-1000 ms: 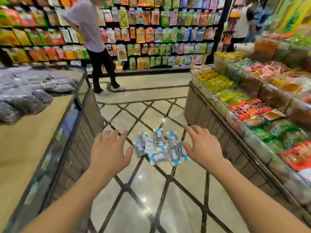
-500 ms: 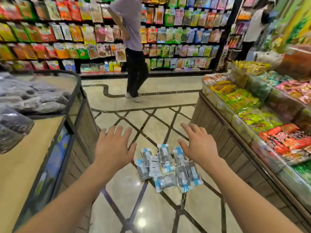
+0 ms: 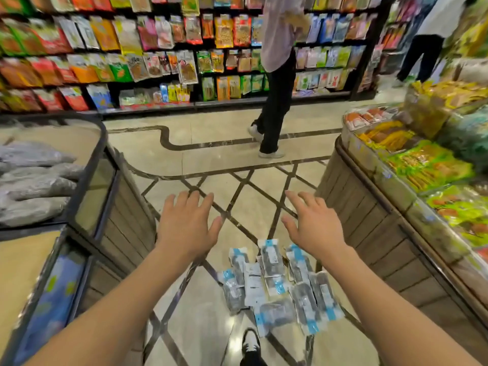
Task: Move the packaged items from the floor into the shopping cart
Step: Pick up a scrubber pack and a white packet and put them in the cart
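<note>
Closer to packets (image 3: pixel 280 283) than a second ago; pile now below and behind both wrists, not ahead of fingertips. Left hand (image 3: pixel 184 228) and right hand (image 3: pixel 314 228) still spread, empty. Shoe (image 3: pixel 250 344) newly visible under pile.

A glossy beige tiled floor (image 3: pixel 206 307) with dark diagonal inlay lines carries a loose cluster of clear, blue-trimmed packaged items (image 3: pixel 280 286) at about 5 o'clock. At 6 o'clock a black-and-white shoe (image 3: pixel 250 344) stands just beside the pile, possibly touching its nearest packet.
</note>
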`<state>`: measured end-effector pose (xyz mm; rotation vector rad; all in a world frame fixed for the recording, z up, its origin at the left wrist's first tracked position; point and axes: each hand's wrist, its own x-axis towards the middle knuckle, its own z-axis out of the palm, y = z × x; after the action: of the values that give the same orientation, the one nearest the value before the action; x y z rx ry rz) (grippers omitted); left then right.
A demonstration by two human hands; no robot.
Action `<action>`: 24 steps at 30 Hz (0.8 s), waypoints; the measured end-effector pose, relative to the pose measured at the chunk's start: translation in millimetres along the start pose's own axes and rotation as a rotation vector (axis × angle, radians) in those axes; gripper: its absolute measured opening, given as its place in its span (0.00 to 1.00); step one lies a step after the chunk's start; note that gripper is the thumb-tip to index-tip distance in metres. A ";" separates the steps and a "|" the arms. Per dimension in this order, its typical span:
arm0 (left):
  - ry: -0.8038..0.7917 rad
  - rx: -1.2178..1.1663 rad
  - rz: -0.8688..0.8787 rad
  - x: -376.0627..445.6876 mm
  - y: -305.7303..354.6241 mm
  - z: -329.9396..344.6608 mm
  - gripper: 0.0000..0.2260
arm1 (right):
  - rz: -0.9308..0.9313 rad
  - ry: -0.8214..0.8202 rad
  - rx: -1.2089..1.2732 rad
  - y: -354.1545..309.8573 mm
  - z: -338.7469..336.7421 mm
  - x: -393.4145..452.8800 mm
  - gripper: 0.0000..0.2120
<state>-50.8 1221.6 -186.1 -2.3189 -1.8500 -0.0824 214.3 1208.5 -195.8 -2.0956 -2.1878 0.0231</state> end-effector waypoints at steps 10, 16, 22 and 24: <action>-0.095 -0.045 0.005 139.4 -18.1 103.6 0.25 | -0.059 -0.105 -0.073 27.1 75.1 158.0 0.28; -0.171 -0.053 0.030 187.2 -39.9 210.1 0.25 | -0.052 -0.187 -0.089 25.2 167.7 217.5 0.28; -0.245 -0.022 0.117 190.4 -34.7 390.8 0.21 | 0.054 -0.326 -0.052 20.8 327.0 233.5 0.28; -0.288 -0.017 0.134 184.9 -28.3 457.4 0.19 | 0.105 -0.414 -0.050 22.2 392.4 229.7 0.28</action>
<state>-66.0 1483.1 -605.1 -2.5731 -1.8105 0.2677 191.4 1464.6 -571.5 -2.4095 -2.3021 0.4545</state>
